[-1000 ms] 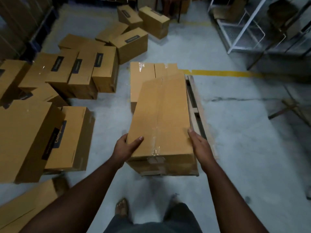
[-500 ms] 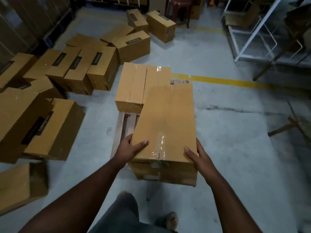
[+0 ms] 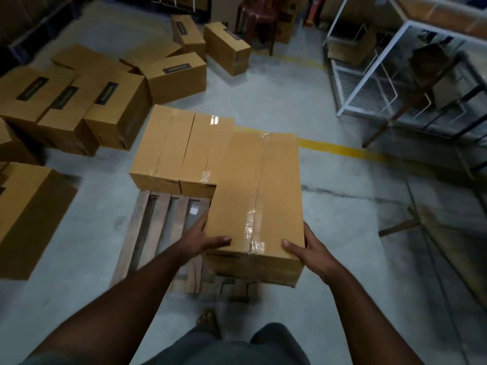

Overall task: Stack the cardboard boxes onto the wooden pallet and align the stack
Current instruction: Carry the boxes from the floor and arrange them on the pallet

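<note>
I hold a long taped cardboard box (image 3: 255, 196) over the right side of the wooden pallet (image 3: 155, 227). My left hand (image 3: 203, 239) grips its near left corner, thumb on top. My right hand (image 3: 307, 248) grips the near right corner the same way. Two boxes (image 3: 179, 151) lie side by side on the far part of the pallet, and the held box overlaps the right one's edge. The pallet's near left slats are bare. Whether the held box rests on the pallet I cannot tell.
Several loose cardboard boxes (image 3: 73, 101) lie on the floor to the left and behind. A white wire rack (image 3: 374, 83) stands at the right. A yellow floor line (image 3: 337, 148) runs behind the pallet. A wooden frame (image 3: 427, 225) lies at the right.
The view has shifted so more of the pallet's near left slats show. The held box has come further onto the pallet's right side. Both hands keep the same grip.
</note>
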`<state>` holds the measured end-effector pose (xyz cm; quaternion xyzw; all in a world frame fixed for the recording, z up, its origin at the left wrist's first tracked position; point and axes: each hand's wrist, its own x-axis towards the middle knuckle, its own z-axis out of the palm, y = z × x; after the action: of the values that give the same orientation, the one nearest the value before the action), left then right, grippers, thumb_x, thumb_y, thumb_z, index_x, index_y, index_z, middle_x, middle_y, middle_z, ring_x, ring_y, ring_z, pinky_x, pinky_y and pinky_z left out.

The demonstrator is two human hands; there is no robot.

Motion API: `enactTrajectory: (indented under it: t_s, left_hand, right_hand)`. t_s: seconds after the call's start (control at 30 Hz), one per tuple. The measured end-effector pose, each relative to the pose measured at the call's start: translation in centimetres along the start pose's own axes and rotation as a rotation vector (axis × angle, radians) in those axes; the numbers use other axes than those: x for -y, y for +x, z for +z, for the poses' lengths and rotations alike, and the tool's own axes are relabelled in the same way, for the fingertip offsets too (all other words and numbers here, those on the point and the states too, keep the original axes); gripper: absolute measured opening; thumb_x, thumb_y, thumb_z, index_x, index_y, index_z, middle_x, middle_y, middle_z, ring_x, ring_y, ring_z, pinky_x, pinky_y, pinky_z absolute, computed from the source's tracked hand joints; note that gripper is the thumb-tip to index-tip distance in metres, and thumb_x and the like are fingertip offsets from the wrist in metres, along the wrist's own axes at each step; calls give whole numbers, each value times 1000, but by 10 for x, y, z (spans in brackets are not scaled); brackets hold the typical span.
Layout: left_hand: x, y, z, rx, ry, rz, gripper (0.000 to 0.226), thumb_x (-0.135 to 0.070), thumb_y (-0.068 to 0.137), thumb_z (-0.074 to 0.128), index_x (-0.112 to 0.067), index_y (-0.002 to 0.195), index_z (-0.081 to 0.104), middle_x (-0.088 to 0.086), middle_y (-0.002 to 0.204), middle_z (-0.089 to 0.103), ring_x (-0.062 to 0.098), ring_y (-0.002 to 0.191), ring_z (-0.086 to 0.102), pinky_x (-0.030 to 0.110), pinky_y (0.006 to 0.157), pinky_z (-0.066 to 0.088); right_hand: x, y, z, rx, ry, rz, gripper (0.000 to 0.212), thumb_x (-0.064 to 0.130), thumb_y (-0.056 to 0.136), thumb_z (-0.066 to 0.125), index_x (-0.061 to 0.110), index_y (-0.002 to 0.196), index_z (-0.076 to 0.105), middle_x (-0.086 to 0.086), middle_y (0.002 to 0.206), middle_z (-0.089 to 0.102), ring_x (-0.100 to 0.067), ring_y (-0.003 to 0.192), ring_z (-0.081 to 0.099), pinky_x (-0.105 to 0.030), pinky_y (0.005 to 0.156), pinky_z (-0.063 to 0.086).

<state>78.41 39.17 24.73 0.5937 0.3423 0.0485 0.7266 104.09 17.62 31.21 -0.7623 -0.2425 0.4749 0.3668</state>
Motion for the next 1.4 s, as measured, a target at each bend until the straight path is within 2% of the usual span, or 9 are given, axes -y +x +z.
enactTrajectory:
  t_s: [0.13,0.33,0.5,0.7,0.73,0.83,1.03,1.27,1.4]
  left_hand:
    - [-32,54,3,-34,-11,0,108,-26,70,95,-38,154,29,-1,135,57,21,121,61,28,84,61]
    - [-54,170,4,-26,-59,-33,114,-17,74,93,-47,158,23,-2,139,56,23,123,61,42,93,61]
    - [-50,311,8,-83,5,-96,114,-19,76,91,-46,160,17,-2,144,56,23,130,57,48,107,52]
    - [-11,481,-14,-144,215,-271,118,-26,80,88,-41,163,6,4,156,40,28,134,47,32,89,61]
    - [-2,505,-23,-178,316,-282,118,-33,79,88,-38,164,6,5,161,34,32,141,40,41,99,57]
    - [32,565,-44,-205,649,-391,124,-57,79,82,-34,164,-5,0,173,-6,39,157,-3,66,122,14]
    - [97,623,-74,-262,810,-519,127,-57,78,81,-28,163,-9,5,168,-27,39,154,-24,66,123,6]
    - [162,645,-94,-331,836,-467,120,-44,77,86,-23,165,8,4,168,-27,38,155,-20,61,123,5]
    - [174,642,-93,-355,838,-412,117,-44,78,86,-25,165,10,-2,167,-29,32,154,-23,59,123,5]
  right_hand:
    - [11,45,-31,0,-26,12,74,44,91,77,42,150,33,15,136,60,-7,121,61,-26,93,54]
    - [6,168,-86,-63,-88,82,80,35,87,83,32,151,36,5,137,59,-24,124,59,-52,105,54]
    - [-20,305,-136,-66,-111,72,80,34,85,84,39,147,34,11,131,59,-19,119,60,-36,90,56]
    - [-63,495,-181,40,-159,98,93,34,84,87,30,156,28,6,142,56,-21,124,59,-46,102,55]
    - [-71,521,-182,51,-151,107,91,32,84,86,31,155,29,6,141,57,-21,124,60,-44,101,56]
    - [-95,590,-172,76,-115,124,90,28,85,86,31,155,29,5,141,58,-20,123,61,-40,98,57]
    - [-141,673,-126,97,-30,135,97,15,88,81,32,161,19,12,140,53,-12,123,56,-24,93,49]
    - [-173,698,-84,41,-10,155,97,10,91,77,28,163,15,4,150,52,-19,131,57,-50,110,51]
    - [-173,699,-82,51,-47,144,97,11,92,76,26,164,13,3,153,49,-20,134,55,-52,111,49]
